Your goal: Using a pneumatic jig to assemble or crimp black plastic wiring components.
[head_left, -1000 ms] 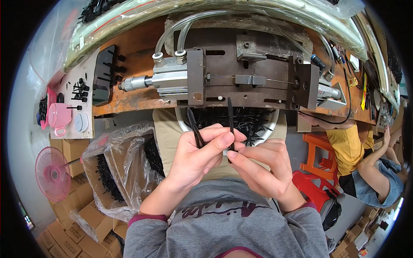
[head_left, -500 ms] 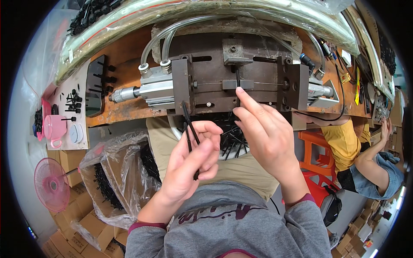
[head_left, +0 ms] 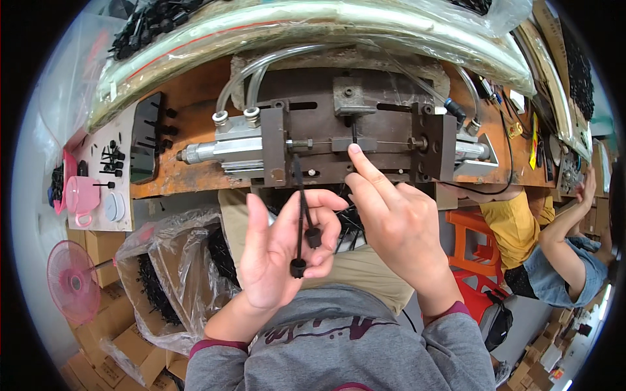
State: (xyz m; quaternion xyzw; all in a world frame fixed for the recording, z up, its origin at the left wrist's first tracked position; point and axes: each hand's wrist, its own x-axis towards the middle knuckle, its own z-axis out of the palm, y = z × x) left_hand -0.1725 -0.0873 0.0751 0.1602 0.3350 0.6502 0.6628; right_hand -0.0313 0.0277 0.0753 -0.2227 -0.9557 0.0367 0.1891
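My left hand [head_left: 283,251] grips two thin black rods with round knob ends [head_left: 300,218], held upright just below the metal press fixture [head_left: 352,140]. My right hand [head_left: 398,225] reaches up with its forefinger tip on a thin black piece [head_left: 354,133] standing in the fixture's middle slot. The fixture is a dark steel block with a silver air cylinder [head_left: 218,150] on its left and clear hoses on top. A pile of black rods [head_left: 349,221] lies in my lap, mostly hidden behind both hands.
A clear plastic bag of black parts [head_left: 156,280] hangs at lower left beside a pink fan [head_left: 72,283] and cardboard boxes. A pink cup [head_left: 81,195] and loose black pieces sit on a board at left. Another person in yellow [head_left: 521,228] works at right by an orange stool [head_left: 473,244].
My hands were together over my lap holding rods. The right hand has since lifted to the fixture's slot, while the left stays low with two rods.
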